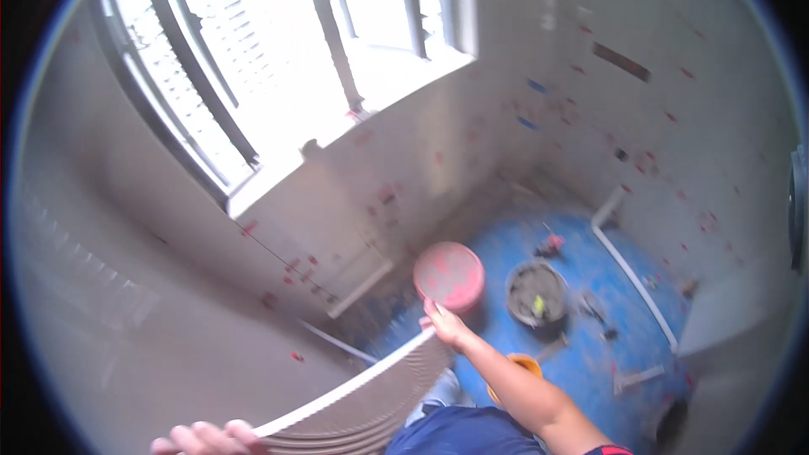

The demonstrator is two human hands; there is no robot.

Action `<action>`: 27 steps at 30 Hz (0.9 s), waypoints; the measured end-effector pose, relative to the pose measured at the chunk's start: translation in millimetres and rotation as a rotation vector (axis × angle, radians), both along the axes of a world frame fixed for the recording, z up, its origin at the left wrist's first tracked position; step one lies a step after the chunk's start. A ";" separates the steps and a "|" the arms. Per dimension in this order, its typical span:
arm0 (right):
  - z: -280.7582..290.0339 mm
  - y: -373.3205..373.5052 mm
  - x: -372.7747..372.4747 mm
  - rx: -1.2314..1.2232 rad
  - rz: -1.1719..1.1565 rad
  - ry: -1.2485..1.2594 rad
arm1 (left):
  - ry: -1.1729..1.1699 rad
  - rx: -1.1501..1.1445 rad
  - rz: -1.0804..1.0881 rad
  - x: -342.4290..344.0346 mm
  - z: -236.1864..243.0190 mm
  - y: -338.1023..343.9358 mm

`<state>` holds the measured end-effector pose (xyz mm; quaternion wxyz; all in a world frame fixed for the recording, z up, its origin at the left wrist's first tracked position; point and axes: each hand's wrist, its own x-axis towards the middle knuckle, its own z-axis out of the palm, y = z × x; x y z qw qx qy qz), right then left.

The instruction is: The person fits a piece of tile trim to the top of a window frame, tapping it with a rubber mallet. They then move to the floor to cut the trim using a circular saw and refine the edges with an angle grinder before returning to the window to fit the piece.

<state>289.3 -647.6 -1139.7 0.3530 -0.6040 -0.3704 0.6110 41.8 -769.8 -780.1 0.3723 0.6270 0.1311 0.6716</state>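
Note:
I hold a large wall tile (371,409) edge-up in front of me, its grey ribbed back side facing me. My left hand (206,438) grips its near corner at the bottom edge of the view. My right hand (445,324) grips the far end of its white top edge. The tile hangs close to the tiled wall (168,329) on my left, over a blue floor (607,329).
A pink bucket (449,276) stands on the floor just past my right hand. A dark bucket (536,292) of mortar sits to its right, an orange tub (524,364) near my legs. White trim strips (632,274) and small tools lie about. A bright window (278,59) is above.

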 end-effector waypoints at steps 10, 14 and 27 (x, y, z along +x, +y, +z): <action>-54.8 137.1 50.3 0.068 0.515 -0.623 | 0.166 0.046 0.120 1.9 44.4 188.7; 128.5 198.0 25.6 0.721 0.442 -0.100 | 0.195 0.153 0.452 22.1 47.1 200.6; 321.7 323.5 -49.3 0.755 1.295 0.565 | 0.333 0.244 1.738 71.0 118.5 259.0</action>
